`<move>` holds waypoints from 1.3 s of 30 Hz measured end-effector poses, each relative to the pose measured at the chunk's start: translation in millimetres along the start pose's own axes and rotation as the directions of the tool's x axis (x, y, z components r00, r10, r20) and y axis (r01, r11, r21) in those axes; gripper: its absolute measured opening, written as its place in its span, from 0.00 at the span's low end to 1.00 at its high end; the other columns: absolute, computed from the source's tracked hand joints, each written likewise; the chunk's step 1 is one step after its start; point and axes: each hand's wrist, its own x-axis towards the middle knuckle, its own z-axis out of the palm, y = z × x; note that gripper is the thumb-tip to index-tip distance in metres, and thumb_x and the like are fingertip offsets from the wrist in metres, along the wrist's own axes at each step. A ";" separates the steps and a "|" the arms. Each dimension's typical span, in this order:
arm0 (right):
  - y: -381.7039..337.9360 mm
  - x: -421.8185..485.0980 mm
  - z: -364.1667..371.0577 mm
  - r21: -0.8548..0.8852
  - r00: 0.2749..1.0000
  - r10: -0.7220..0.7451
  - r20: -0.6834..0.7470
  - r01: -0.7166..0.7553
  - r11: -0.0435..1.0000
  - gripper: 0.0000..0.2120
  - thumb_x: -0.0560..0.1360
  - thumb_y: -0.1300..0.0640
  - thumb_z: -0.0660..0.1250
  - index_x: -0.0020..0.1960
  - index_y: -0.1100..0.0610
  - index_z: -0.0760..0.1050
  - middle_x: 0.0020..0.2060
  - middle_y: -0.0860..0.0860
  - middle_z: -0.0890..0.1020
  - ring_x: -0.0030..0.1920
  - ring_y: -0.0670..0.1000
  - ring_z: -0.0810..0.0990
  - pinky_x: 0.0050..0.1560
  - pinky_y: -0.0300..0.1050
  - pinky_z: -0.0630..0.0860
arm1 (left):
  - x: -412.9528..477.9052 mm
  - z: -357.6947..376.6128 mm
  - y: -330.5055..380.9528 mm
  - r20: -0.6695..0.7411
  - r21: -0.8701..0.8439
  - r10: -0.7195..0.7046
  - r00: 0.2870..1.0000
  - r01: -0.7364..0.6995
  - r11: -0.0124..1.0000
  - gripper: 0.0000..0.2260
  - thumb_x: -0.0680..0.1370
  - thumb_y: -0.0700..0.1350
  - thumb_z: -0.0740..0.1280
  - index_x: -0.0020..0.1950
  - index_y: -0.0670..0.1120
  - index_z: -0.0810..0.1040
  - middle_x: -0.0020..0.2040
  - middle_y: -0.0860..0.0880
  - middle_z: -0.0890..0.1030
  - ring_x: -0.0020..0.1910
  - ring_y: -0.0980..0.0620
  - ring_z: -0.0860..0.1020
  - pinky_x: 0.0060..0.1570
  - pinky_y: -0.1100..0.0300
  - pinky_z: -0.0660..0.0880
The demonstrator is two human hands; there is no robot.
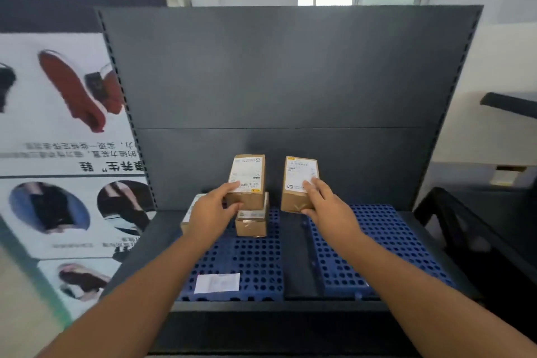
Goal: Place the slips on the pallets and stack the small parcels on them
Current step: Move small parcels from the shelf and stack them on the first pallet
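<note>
Two blue perforated pallets lie side by side on a dark shelf: the left pallet and the right pallet. A white slip lies at the left pallet's front edge. My left hand grips a labelled brown parcel, held above another small parcel that stands on the left pallet. A third parcel sits behind my left hand, mostly hidden. My right hand grips a second labelled parcel over the back of the right pallet.
A tall dark back panel closes the shelf behind the pallets. A shoe poster stands at the left. A black frame sits to the right of the shelf.
</note>
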 end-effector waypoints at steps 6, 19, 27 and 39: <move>-59.8 51.5 43.6 0.021 0.995 -0.006 0.099 0.003 1.000 0.30 0.81 0.46 0.58 0.79 0.49 0.49 0.79 0.49 0.51 0.69 0.55 0.68 0.58 0.50 0.74 | 22.8 -36.5 -82.4 -0.047 0.064 -0.054 0.997 0.057 0.996 0.22 0.70 0.50 0.77 0.63 0.57 0.78 0.48 0.51 0.85 0.41 0.56 0.80 0.41 0.60 0.77; -79.5 75.4 115.5 -0.032 0.982 -0.008 0.191 0.014 0.999 0.30 0.81 0.45 0.59 0.78 0.49 0.50 0.78 0.48 0.51 0.68 0.55 0.70 0.55 0.48 0.76 | 21.2 -12.0 -160.7 0.077 0.009 -0.099 0.992 0.099 0.995 0.23 0.72 0.50 0.75 0.66 0.60 0.75 0.59 0.52 0.82 0.52 0.54 0.80 0.46 0.61 0.75; -77.8 70.3 115.0 0.000 0.990 -0.044 0.137 0.044 0.999 0.32 0.80 0.45 0.59 0.78 0.48 0.48 0.78 0.50 0.53 0.69 0.55 0.69 0.58 0.50 0.77 | 18.9 -10.7 -162.1 0.059 0.014 -0.111 0.992 0.111 0.994 0.26 0.73 0.49 0.75 0.69 0.61 0.73 0.61 0.51 0.81 0.48 0.55 0.79 0.44 0.62 0.74; -71.5 65.0 96.9 -0.015 0.991 -0.054 0.119 0.056 0.998 0.32 0.80 0.43 0.58 0.78 0.48 0.48 0.78 0.49 0.50 0.67 0.54 0.70 0.52 0.48 0.79 | 18.2 -18.6 -143.8 0.037 0.018 -0.125 0.991 0.124 0.992 0.31 0.71 0.52 0.76 0.72 0.59 0.69 0.74 0.48 0.70 0.71 0.50 0.69 0.66 0.55 0.67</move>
